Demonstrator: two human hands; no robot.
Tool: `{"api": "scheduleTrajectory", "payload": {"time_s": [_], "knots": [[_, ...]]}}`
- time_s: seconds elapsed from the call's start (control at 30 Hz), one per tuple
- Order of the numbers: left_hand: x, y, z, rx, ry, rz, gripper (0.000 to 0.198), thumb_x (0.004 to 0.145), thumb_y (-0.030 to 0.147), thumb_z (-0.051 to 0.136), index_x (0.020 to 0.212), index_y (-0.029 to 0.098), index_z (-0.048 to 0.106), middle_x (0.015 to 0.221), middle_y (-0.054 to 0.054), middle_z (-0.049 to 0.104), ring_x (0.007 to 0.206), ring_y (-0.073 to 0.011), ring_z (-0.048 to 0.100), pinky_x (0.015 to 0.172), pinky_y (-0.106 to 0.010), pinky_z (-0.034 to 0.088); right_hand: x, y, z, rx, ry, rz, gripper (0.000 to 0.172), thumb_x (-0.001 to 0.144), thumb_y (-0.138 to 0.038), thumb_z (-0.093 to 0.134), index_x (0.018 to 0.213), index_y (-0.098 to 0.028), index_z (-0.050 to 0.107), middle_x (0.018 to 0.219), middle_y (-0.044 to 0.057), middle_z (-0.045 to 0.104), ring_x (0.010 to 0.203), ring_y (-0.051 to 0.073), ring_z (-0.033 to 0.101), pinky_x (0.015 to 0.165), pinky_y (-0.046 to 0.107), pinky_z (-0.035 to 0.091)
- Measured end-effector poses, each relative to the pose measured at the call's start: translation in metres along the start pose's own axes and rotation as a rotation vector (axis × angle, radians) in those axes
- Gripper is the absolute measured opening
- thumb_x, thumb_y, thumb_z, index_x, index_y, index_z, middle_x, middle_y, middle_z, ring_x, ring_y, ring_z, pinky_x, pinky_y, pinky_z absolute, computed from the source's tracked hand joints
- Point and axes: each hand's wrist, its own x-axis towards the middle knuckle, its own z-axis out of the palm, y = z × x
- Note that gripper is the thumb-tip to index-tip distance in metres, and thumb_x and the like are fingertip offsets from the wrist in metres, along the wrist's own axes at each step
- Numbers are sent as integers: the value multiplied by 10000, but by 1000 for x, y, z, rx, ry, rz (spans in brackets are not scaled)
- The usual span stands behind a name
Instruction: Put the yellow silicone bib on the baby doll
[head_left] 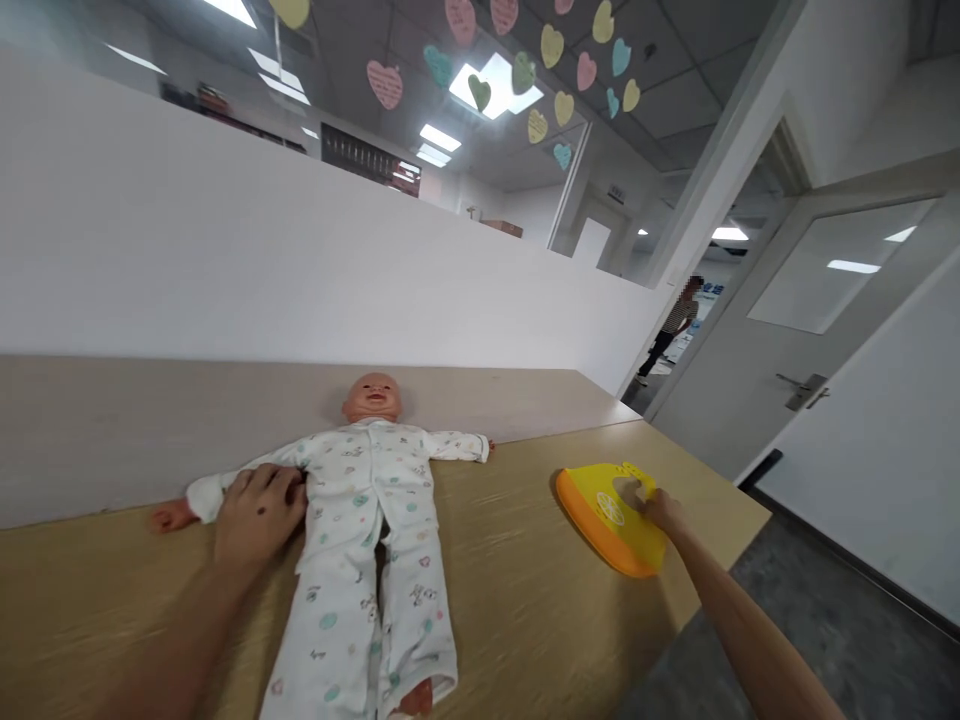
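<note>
From the head camera, a baby doll [371, 490] in patterned white pyjamas lies face up on a wooden table [510, 590], its head towards the pale wall and its legs towards the near edge, arms spread to either side. The left hand [259, 515] lies flat on the doll's sleeve and shoulder, fingers spread and pressing down rather than closed around anything. The right hand [649, 500] reaches far out to a yellow-and-orange bib [611, 520] lying near the table's right edge, well apart from the doll; its fingertips sit on the bib's upper rim, but whether they have pinched it or merely touch it I cannot tell. The bib looks like moulded silicone or plastic: probably light, bendy yet shape-keeping, smooth enough to slide on the wood, so the rim or neck strap seems the surest place to take it. Its scooped pocket, as far as can be seen, holds nothing. The doll likely has a hard head and limbs under soft, loose cloth that would slip and bunch; the torso gives a firmer hold. Paper hearts [480, 92] hang overhead, and a distant person [675, 325] stands beyond the open doorway.
</note>
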Motion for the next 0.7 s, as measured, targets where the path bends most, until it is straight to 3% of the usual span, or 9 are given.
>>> {"api": "scheduleTrajectory", "payload": {"time_s": [0.13, 0.27, 0.5, 0.7], "knots": [[-3, -3, 1, 166, 34, 115, 270, 855, 293, 401, 759, 170, 621, 819, -95, 619, 827, -242, 497, 819, -350, 389, 0, -19, -9, 81, 5, -82, 243, 823, -235, 445, 948, -74, 577, 969, 149, 628, 820, 184, 609, 666, 220, 422], [-4, -2, 0, 146, 28, 144, 271, 862, 281, 405, 759, 159, 624, 809, -99, 616, 820, -249, 501, 810, -359, 396, -12, -40, -24, 284, -26, -116, 300, 816, -356, 434, 923, -100, 549, 855, 112, 634, 692, 156, 597, 580, 208, 423], [-4, -1, -1, 84, -2, 107, 279, 861, 302, 387, 764, 165, 610, 831, -100, 635, 842, -257, 519, 828, -371, 407, -37, -72, -41, 492, -128, -99, 310, 734, -440, 507, 816, -143, 472, 644, 40, 553, 549, 158, 543, 485, 239, 404], [-4, 0, -1, -57, -36, 39, 246, 827, 307, 385, 771, 172, 583, 838, -101, 656, 861, -258, 547, 853, -373, 412, -54, -92, -70, 606, -218, -218, 454, 664, -554, 574, 860, -153, 491, 674, 42, 573, 540, 145, 532, 484, 233, 404]]}}
